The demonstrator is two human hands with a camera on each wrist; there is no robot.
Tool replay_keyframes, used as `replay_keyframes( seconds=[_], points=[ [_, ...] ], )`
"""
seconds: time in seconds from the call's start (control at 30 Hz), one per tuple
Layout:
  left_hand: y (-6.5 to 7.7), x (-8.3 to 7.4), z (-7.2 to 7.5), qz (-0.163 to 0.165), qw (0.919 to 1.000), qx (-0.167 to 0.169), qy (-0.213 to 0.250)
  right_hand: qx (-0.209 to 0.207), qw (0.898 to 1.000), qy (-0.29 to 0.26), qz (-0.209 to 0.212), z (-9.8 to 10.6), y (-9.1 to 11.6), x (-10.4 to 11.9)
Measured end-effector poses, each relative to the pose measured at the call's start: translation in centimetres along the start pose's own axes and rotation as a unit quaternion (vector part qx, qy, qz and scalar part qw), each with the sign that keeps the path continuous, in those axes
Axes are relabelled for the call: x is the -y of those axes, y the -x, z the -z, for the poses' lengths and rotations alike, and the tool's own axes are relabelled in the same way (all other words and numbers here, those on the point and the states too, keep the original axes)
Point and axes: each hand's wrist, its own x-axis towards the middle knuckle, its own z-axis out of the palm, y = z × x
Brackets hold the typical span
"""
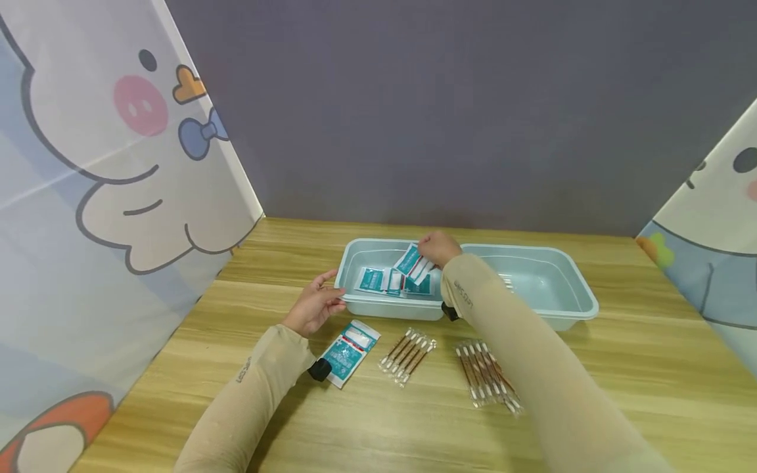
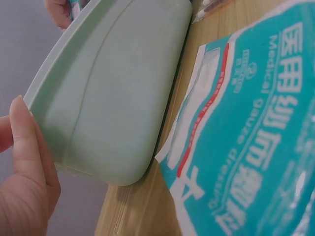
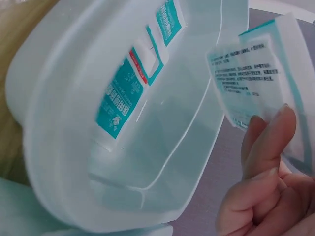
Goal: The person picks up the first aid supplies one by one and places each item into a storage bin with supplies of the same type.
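Observation:
My right hand (image 1: 439, 248) pinches a small gauze dressing packet (image 1: 412, 263) above the left pale green plastic basin (image 1: 390, 309). In the right wrist view, the packet's printed back (image 3: 241, 73) faces the camera. Several similar teal and white packets (image 1: 374, 280) lie inside that basin. My left hand (image 1: 316, 305) is at the basin's near left corner, its extended fingers (image 2: 24, 142) touching the rim. Close by the left wrist, a larger gauze dressing packet (image 1: 345, 353) lies on the table.
A second pale green basin (image 1: 582, 295) stands to the right, partly behind my right sleeve, with white-tipped swabs (image 1: 506, 282) just showing inside. On the wooden table (image 1: 378, 433) lie two groups of bagged cotton swabs (image 1: 408, 355). A grey wall (image 1: 449, 118) rises behind.

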Motion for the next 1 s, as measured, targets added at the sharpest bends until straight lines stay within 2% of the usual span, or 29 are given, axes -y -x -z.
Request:
replay_keyframes(
  seconds=[0.1,0.2,0.5,0.73,1.0],
  points=[
    [0.0,-0.1,-0.2,-0.002,1.0000,-0.003,-0.003,-0.008,1.000,0.000,0.008,-0.1,-0.2,0.2],
    [0.0,-0.1,-0.3,-0.004,1.0000,-0.002,0.002,-0.014,1.000,0.023,0.015,-0.4,-0.4,0.2],
    [-0.1,0.4,-0.4,-0.006,0.9999,0.002,0.015,-0.003,0.998,0.067,0.020,-1.3,-0.8,-0.2],
    [-0.1,0.3,-0.3,-0.004,0.9999,-0.002,0.016,0.010,0.999,0.031,0.015,-1.2,-0.4,-0.4],
    [0.2,0.2,-0.3,-0.004,0.9997,0.009,0.021,0.045,0.998,0.034,0.005,-1.4,-0.3,-0.4]
  ],
)
